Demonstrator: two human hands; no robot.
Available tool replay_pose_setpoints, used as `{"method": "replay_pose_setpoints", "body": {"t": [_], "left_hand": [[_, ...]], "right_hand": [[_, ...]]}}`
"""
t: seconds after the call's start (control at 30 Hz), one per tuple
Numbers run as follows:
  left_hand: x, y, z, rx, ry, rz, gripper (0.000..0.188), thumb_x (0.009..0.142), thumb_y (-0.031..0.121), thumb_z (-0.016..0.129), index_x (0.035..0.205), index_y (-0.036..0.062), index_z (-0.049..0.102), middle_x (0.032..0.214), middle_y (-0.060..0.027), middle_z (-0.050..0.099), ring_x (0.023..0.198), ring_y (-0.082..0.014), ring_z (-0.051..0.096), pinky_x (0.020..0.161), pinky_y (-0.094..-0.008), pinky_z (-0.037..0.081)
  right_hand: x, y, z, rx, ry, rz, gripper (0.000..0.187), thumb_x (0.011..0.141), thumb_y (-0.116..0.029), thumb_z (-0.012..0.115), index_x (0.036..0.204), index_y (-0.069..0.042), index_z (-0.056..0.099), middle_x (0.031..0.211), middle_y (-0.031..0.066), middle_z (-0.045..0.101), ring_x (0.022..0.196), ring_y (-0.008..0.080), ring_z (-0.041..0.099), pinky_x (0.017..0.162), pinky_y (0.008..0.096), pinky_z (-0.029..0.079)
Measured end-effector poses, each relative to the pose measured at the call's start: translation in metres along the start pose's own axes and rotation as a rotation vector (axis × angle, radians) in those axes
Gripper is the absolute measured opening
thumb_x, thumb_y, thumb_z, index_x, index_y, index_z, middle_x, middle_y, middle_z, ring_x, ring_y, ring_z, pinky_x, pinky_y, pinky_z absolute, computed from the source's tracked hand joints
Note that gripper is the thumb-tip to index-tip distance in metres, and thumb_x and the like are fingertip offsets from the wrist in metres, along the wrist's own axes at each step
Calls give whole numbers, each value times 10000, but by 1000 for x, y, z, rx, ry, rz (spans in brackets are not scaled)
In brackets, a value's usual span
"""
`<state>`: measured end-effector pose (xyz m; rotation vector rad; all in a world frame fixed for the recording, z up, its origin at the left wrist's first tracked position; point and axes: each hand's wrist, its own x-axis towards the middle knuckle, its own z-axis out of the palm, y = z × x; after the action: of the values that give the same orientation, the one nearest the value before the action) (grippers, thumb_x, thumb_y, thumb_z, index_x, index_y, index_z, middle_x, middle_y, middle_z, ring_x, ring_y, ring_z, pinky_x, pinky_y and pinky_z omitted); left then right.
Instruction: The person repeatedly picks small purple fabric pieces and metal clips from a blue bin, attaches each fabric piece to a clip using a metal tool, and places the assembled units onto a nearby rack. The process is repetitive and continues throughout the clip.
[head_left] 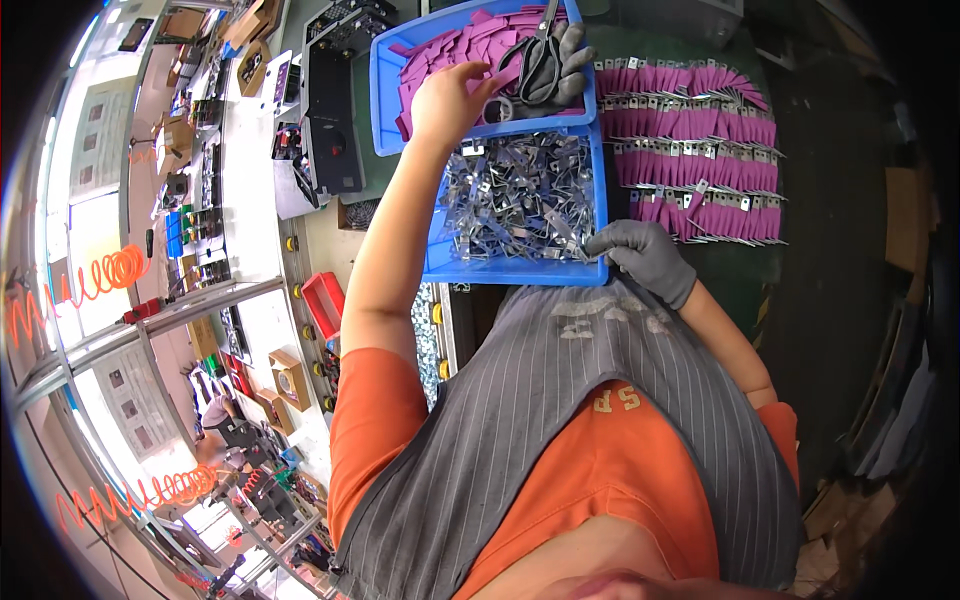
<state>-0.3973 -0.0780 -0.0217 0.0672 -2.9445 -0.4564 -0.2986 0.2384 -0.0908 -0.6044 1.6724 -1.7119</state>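
Observation:
My bare left hand reaches into the far blue bin, its thumb and fingers a little apart over the purple strips. Beside it on the strips lie black-handled scissors and an empty grey glove. In the nearer blue bin is a heap of small bent metal brackets. My right hand, in a grey glove, is at that bin's right rim. Its thumb and forefinger pinch what looks like a metal bracket, mostly hidden by the fingertips.
Several rows of purple strips with metal brackets lie on the dark green table to the right. A black panel stands left of the bins. A red bin sits by my left arm, and orange coiled hoses hang farther left.

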Motion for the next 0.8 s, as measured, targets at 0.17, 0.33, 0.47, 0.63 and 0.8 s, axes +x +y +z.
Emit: {"method": "replay_pose_setpoints", "body": {"t": [0.17,0.33,0.47,0.63,0.8], "left_hand": [[25,20,6,78,-189,-147,312,796,384,691,1029,178,714,901,-41,716,832,-235,681,742,-337,517],[5,27,-18,-499,-23,-270,194,874,137,640,1008,15,708,871,-77,721,757,-113,658,662,-257,514],[-43,50,-26,-913,-106,-295,168,876,133,662,895,-30,695,766,-19,664,687,-74,591,624,-219,478],[-110,86,-10,-633,-8,48,68,754,53,756,801,33,712,816,-34,716,726,-131,619,665,-260,473],[-127,99,1,-483,48,109,126,672,85,793,716,79,675,834,-16,697,777,-197,594,743,-312,455]], "right_hand": [[-8,-8,3,153,142,83,227,801,11,442,845,-12,664,749,39,624,660,76,564,626,218,466],[-15,-17,-6,284,176,229,201,827,-32,394,826,-49,594,701,8,578,595,32,506,531,168,390],[-18,-29,-6,384,214,241,191,826,-53,375,819,-63,566,676,-8,552,569,26,492,501,160,378],[-24,-67,-13,319,307,113,191,797,-62,373,798,-59,564,671,-12,546,536,24,470,474,173,365],[-23,-83,-20,178,337,-107,188,756,-20,392,758,-29,580,650,-5,543,524,36,447,482,199,362]]}}
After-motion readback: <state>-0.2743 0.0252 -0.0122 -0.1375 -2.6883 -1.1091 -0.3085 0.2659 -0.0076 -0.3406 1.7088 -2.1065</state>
